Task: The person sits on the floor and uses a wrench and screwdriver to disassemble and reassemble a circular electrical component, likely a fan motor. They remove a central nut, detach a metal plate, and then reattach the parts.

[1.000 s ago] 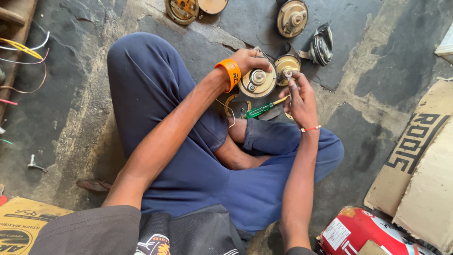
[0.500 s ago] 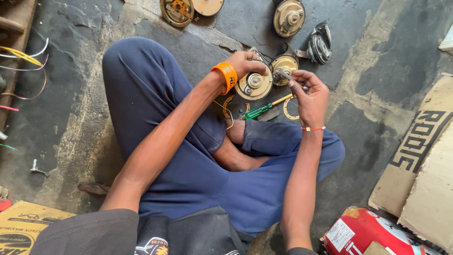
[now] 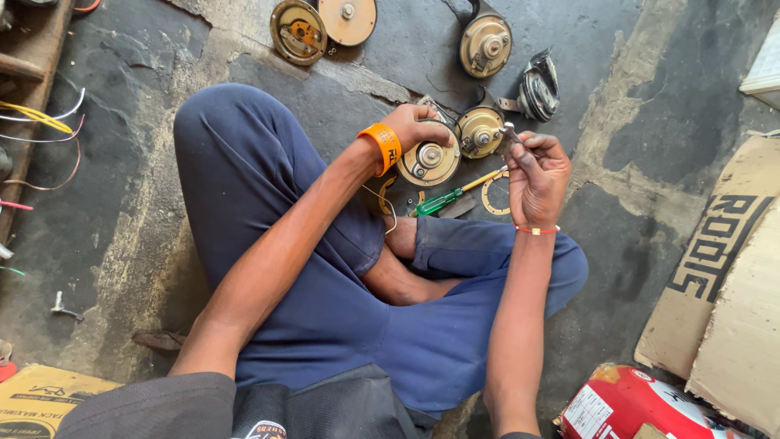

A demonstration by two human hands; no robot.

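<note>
Two hands share the work: your left hand clamps the round brass horn steady while your right hand, at three o'clock, pinches a small metal part.

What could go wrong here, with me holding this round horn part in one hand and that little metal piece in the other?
The small metal piece is pinched only at the right hand's fingertips; dropped, it could get lost among the loose parts on the cracked floor. The round metal unit sits in the left hand alone and might tip. The green-handled screwdriver lies loose by the feet and may roll.
</note>
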